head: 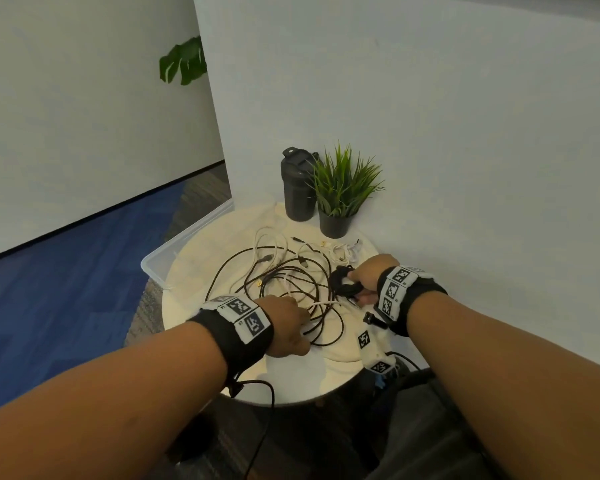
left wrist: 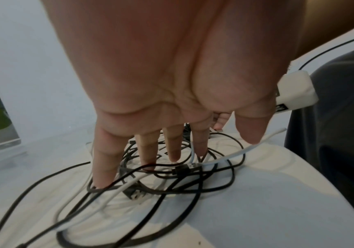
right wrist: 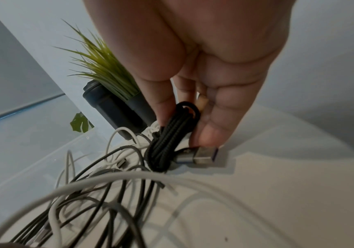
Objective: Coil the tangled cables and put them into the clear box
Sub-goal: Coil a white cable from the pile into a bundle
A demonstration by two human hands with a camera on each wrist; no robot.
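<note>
A tangle of black and white cables (head: 284,282) lies on the round white table (head: 201,251). My left hand (head: 288,323) reaches down into the tangle (left wrist: 172,176) with straight, spread fingers (left wrist: 172,147) touching the cables. My right hand (head: 364,278) grips a small coiled black braided cable (head: 343,280) just above the table's right side. In the right wrist view the thumb and fingers pinch that coil (right wrist: 172,134), and its silver USB plug (right wrist: 201,155) sticks out below. The clear box (head: 184,240) stands behind the table's left edge, partly hidden.
A dark bottle (head: 297,188) and a potted grass plant (head: 340,195) stand at the back of the table against the white wall. More white cables (head: 343,251) lie near the plant. Blue carpet (head: 66,289) spreads to the left.
</note>
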